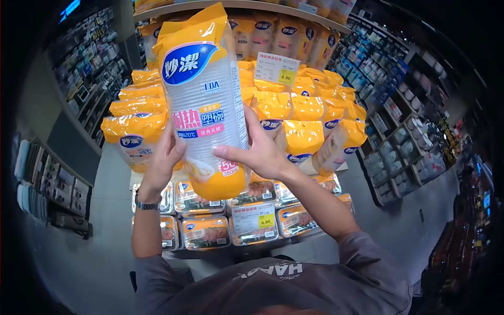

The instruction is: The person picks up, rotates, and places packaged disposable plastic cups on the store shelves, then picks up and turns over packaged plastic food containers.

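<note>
The bowl pack [207,105], probably light, slick and fairly stiff, is clasped between left hand [165,161] and right hand [261,151], best held around its ribbed middle.

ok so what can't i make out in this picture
All in the head view:
Back of the held package: faces away from the camera.
Most fingers of the left hand and right hand: hidden behind the package.
Side text on that package: too small.
Small print on the upper price card: too small and blurred.
Packages on the top shelf: cut off by the top edge.
</note>
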`<state>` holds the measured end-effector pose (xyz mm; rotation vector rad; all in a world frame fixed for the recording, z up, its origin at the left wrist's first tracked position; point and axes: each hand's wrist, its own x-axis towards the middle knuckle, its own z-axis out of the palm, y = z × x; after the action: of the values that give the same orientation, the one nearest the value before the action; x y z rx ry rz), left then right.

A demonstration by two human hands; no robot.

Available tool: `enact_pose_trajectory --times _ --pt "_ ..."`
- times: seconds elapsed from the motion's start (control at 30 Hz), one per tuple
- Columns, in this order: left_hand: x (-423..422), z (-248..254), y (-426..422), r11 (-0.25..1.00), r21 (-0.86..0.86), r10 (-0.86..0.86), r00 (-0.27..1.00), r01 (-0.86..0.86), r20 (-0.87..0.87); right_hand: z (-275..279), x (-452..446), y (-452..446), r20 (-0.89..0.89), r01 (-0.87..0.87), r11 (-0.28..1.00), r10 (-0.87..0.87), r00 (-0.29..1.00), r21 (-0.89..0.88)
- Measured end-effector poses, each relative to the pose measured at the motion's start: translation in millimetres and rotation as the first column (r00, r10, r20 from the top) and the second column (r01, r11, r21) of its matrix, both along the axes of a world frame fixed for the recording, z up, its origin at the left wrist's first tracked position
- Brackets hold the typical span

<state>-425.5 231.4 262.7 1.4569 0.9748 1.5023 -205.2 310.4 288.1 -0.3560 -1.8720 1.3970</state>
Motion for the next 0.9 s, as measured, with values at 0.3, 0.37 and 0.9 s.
enact_pose_trajectory --times 0.3,0.37,0.9 --pt "21 -100 -115 0.983 -0.139 -0.075 0.952 0.121 0.298 -45 51 -105 0.152 -0.187 0.956 0.224 0.963 -0.224" --pt "44 -115 -143 0.986 -0.128 -0.063 0.944 0.110 0.324 -68 66 -121 0.145 -0.222 0.954 0.253 0.957 -0.200" --pt "262 -219 -295 0.940 -0.340 0.168 0.893 -0.018 0.417 -190 251 -266 0.015 -0.233 0.876 0.264 0.964 -0.423"
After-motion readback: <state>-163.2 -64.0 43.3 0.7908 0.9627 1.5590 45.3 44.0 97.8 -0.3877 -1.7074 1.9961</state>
